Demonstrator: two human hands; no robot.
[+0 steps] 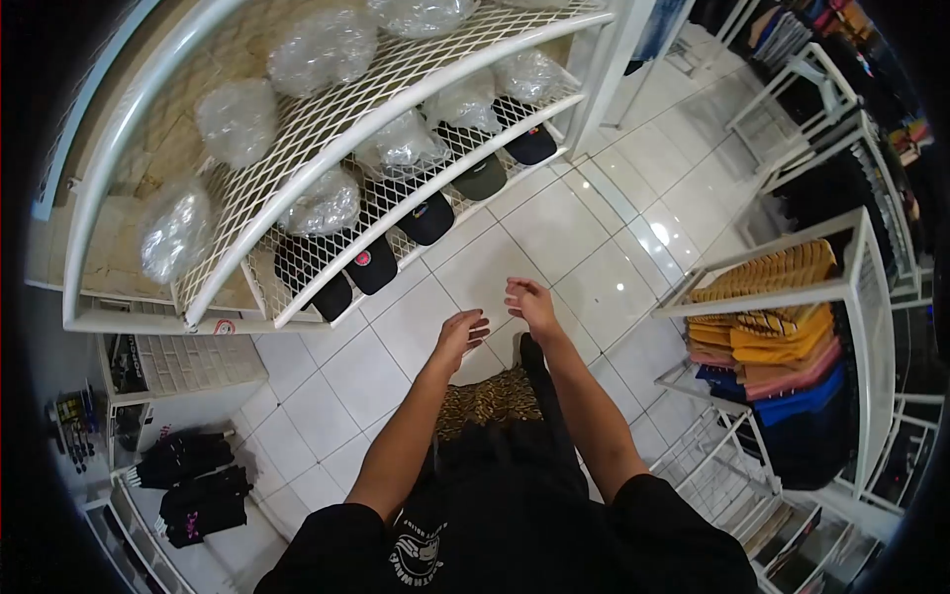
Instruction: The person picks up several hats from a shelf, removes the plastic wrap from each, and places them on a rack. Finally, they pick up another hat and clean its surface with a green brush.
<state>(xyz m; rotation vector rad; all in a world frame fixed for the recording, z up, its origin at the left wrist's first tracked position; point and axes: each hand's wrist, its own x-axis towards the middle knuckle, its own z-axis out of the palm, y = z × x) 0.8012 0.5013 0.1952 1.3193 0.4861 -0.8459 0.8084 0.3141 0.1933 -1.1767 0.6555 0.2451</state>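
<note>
Both hands are held out over the white tiled floor, a small gap between them. My left hand has its fingers curved and apart, with nothing in it. To its right, my right hand is also empty, its fingers loosely bent and apart. Neither hand touches anything. Ahead and to the left stands a white mesh shelf rack. Crumpled clear plastic bundles lie on its upper shelf, and dark caps line the lower one, nearest to my left hand.
On the right, a white metal rack holds folded yellow, pink and blue clothes. More clothing racks stand at the upper right. Black folded garments lie on a low white stand at the lower left.
</note>
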